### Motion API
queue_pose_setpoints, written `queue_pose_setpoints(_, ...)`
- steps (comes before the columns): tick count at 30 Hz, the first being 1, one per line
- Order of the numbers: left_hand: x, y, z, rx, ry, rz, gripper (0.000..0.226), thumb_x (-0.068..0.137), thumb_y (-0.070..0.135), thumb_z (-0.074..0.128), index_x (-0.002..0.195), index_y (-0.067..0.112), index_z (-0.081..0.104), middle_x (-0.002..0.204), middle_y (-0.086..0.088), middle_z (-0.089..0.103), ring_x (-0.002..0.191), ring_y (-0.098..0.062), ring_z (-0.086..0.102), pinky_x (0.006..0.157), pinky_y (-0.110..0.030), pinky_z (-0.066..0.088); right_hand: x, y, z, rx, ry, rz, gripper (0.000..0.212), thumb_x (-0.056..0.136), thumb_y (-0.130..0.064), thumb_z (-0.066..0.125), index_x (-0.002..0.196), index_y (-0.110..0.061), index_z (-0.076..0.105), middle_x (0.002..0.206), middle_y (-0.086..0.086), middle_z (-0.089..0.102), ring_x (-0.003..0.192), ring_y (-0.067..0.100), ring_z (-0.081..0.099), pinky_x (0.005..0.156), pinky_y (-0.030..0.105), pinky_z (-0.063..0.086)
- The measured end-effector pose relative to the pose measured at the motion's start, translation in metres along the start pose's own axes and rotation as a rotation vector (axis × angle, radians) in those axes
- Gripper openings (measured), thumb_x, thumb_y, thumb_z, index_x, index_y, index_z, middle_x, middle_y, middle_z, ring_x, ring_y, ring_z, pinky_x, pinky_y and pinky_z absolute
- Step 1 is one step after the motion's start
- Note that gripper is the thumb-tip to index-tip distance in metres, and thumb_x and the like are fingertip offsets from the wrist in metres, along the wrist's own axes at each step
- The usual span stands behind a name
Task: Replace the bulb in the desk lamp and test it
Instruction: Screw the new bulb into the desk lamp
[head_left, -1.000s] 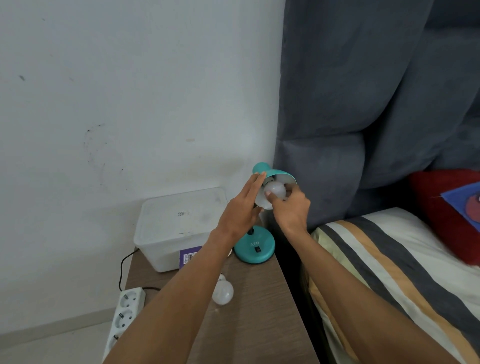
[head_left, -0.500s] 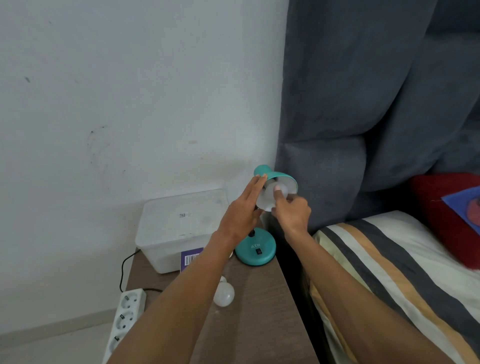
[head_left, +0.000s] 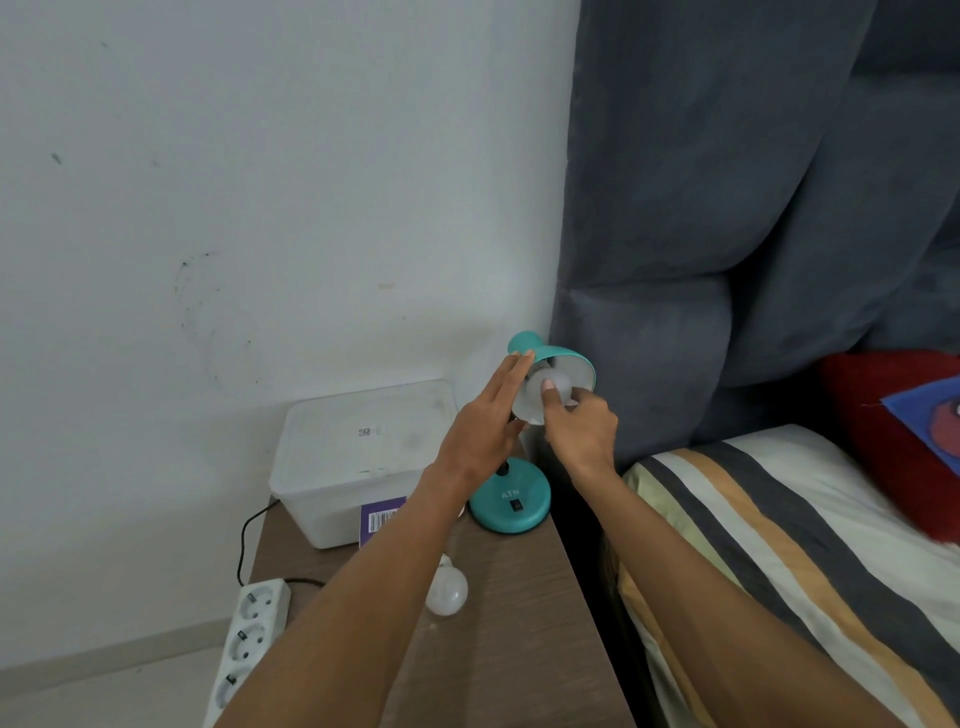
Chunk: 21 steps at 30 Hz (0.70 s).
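A small teal desk lamp stands on the wooden bedside table (head_left: 498, 649); its round base (head_left: 511, 501) has a black switch, and its shade (head_left: 558, 358) is tipped toward me. A white bulb (head_left: 563, 387) sits inside the shade. My right hand (head_left: 576, 431) pinches that bulb with thumb and fingertips. My left hand (head_left: 485, 421) rests flat with straight fingers against the shade's left rim, steadying it. A second white bulb (head_left: 447, 592) lies loose on the table, partly behind my left forearm.
A translucent lidded plastic box (head_left: 358, 457) stands against the wall, with a purple barcoded carton (head_left: 382, 517) in front. A white power strip (head_left: 249, 639) with a black cable hangs off the table's left edge. A grey padded headboard (head_left: 727, 260) and a striped bed (head_left: 779, 545) lie right.
My right hand has turned around the bulb, the thumb now on its front. The left hand stays on the shade. The view has shifted slightly.
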<state>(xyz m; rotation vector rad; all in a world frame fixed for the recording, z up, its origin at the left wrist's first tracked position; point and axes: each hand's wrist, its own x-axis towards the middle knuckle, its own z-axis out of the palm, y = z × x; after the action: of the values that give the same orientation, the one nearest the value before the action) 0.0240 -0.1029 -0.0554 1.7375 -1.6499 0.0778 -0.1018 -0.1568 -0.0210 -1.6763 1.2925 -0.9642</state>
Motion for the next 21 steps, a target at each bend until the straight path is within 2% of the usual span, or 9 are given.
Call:
queue_pose_setpoints(4,-0.001,0.001,0.001,-0.006,-0.006,0.003,0.092,0.091,0.004,0.072,0.161,0.027,0.017,0.168,-0.006,0.026,0.128,-0.035,0.059,0.103,-0.046,0.055,-0.001,-0.001,0.003,-0.031,0.037,-0.096,0.057,0.09,-0.041,0.067,0.136,-0.012,0.049,0.124,0.01,0.061,0.112,0.026,0.061,0.091,0.036,0.051)
queue_pose_setpoints(7,-0.002,0.0,0.001,-0.008,-0.003,-0.005,0.093,0.091,0.003,0.071,0.161,0.028,0.016,0.168,-0.005,0.026,0.128,-0.036,0.06,0.103,-0.046,0.054,-0.001,0.001,0.002,-0.076,0.031,-0.092,0.06,0.083,-0.031,0.078,0.134,-0.013,0.051,0.124,0.007,0.059,0.112,0.022,0.058,0.093,0.035,0.049)
queue_pose_setpoints(10,-0.001,-0.002,0.001,0.007,-0.002,-0.006,0.093,0.091,0.005,0.072,0.161,0.028,0.016,0.168,-0.004,0.026,0.128,-0.034,0.06,0.103,-0.045,0.054,0.002,0.0,0.004,0.077,0.003,0.053,0.039,0.09,-0.043,0.065,0.111,-0.011,0.065,0.104,0.004,0.07,0.091,0.019,0.068,0.083,0.032,0.055)
queue_pose_setpoints(12,-0.001,-0.002,0.002,0.012,-0.004,-0.01,0.092,0.091,0.006,0.073,0.162,0.026,0.017,0.168,-0.005,0.026,0.132,-0.033,0.057,0.107,-0.042,0.051,0.003,0.001,0.008,0.204,-0.019,0.173,0.048,0.089,-0.06,0.05,0.087,-0.015,0.067,0.09,0.008,0.074,0.08,0.024,0.073,0.077,0.042,0.06)
queue_pose_setpoints(13,-0.001,-0.002,0.002,0.012,-0.005,-0.01,0.092,0.091,0.007,0.073,0.162,0.026,0.017,0.168,-0.005,0.026,0.133,-0.033,0.055,0.107,-0.041,0.049,0.003,0.003,0.009,0.198,-0.013,0.204,0.055,0.086,-0.066,0.045,0.084,-0.016,0.067,0.088,0.009,0.074,0.079,0.027,0.073,0.076,0.046,0.061)
queue_pose_setpoints(15,-0.002,-0.001,0.002,0.012,-0.004,-0.002,0.093,0.09,0.005,0.073,0.161,0.026,0.017,0.168,-0.006,0.026,0.134,-0.034,0.055,0.107,-0.043,0.049,0.0,0.0,0.008,0.121,0.012,0.167,0.064,0.085,-0.07,0.042,0.103,-0.014,0.068,0.099,0.01,0.072,0.088,0.031,0.072,0.08,0.046,0.06)
queue_pose_setpoints(18,-0.002,-0.001,0.002,0.012,-0.002,0.007,0.095,0.089,0.002,0.073,0.161,0.026,0.017,0.167,-0.007,0.027,0.132,-0.036,0.056,0.107,-0.043,0.05,-0.004,-0.005,0.0,0.04,0.066,0.006,0.06,0.091,-0.05,0.061,0.134,-0.009,0.052,0.122,0.012,0.064,0.109,0.029,0.064,0.092,0.038,0.053)
queue_pose_setpoints(20,-0.002,-0.001,0.002,0.005,-0.001,0.01,0.094,0.089,0.001,0.073,0.161,0.026,0.017,0.167,-0.007,0.027,0.132,-0.035,0.056,0.106,-0.042,0.05,-0.001,-0.002,-0.001,-0.024,0.05,-0.055,0.061,0.085,-0.042,0.073,0.133,-0.01,0.053,0.122,0.01,0.063,0.11,0.025,0.062,0.091,0.036,0.052)
queue_pose_setpoints(21,-0.002,-0.001,0.002,0.002,0.001,0.008,0.093,0.09,0.002,0.072,0.161,0.026,0.018,0.167,-0.007,0.027,0.132,-0.035,0.056,0.106,-0.043,0.051,0.0,-0.001,0.0,-0.043,0.039,-0.049,0.054,0.086,-0.041,0.072,0.127,-0.009,0.058,0.116,0.01,0.066,0.105,0.025,0.064,0.086,0.033,0.052)
